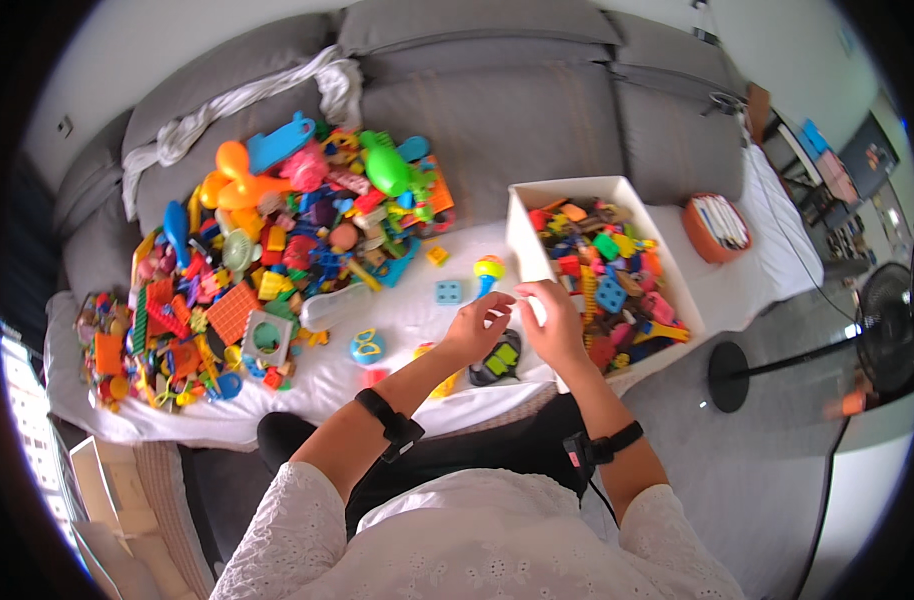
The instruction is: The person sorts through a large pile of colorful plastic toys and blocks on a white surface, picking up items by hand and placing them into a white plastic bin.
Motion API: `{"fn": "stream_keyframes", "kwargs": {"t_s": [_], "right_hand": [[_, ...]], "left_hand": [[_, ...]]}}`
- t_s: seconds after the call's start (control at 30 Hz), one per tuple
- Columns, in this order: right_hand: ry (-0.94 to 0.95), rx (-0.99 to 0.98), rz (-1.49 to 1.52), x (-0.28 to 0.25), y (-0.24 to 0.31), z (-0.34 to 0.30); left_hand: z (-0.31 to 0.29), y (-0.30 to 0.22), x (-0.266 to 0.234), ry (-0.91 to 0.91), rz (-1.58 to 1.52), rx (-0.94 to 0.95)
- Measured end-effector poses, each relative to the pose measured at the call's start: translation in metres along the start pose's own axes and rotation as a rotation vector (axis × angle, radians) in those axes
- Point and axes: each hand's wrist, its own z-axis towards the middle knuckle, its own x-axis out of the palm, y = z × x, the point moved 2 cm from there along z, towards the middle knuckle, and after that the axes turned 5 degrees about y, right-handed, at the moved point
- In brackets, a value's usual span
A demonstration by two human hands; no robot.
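My left hand [480, 326] and my right hand [551, 318] are close together above the white sofa cover. Fingers on both are curled inward, their tips almost meeting; anything small between them is too hard to make out. Just beyond my left hand lies a toy with a yellow-orange head and blue handle [488, 268], partly covered by that hand. A light blue square block [449, 292] is to its left. Beneath my wrists sits a black toy with lime-green patches [495, 358]. A yellow toy [444, 385] is partly hidden behind my left forearm.
A big heap of mixed toys [307, 235] covers the left of the sofa. Right of my hands stands a white box [522, 235] of colourful blocks. Farther right are an orange round basket [699, 238] and a black fan [885, 325]. Blue toy glasses [368, 346] lie nearer the heap.
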Motion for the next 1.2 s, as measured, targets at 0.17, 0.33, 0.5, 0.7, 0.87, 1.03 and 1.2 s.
{"fn": "stream_keyframes", "kwargs": {"t_s": [0.17, 0.33, 0.5, 0.7, 0.87, 1.03, 1.2], "right_hand": [[0.254, 0.057, 0.134, 0.153, -0.039, 0.002], [0.328, 0.339, -0.235, 0.242, -0.065, 0.035], [0.121, 0.303, -0.109, 0.265, -0.13, 0.073], [0.34, -0.057, 0.068, 0.276, -0.074, 0.033], [0.093, 0.574, 0.549, 0.296, -0.102, 0.068], [0.171, 0.965, 0.787, 0.305, -0.083, 0.091], [0.343, 0.836, 0.698, 0.27, -0.091, 0.056]], "left_hand": [[-0.047, 0.074, -0.086, -0.233, 0.117, -0.147], [-0.07, 0.108, -0.16, -0.339, 0.501, -0.139], [-0.019, 0.12, -0.162, -0.192, 0.667, -0.093], [-0.03, 0.138, -0.145, -0.145, 0.9, -0.159], [-0.027, 0.127, -0.141, -0.168, 0.707, -0.134], [-0.026, 0.102, -0.175, -0.352, 0.792, -0.065], [-0.015, 0.096, -0.194, -0.386, 0.92, -0.091]]}}
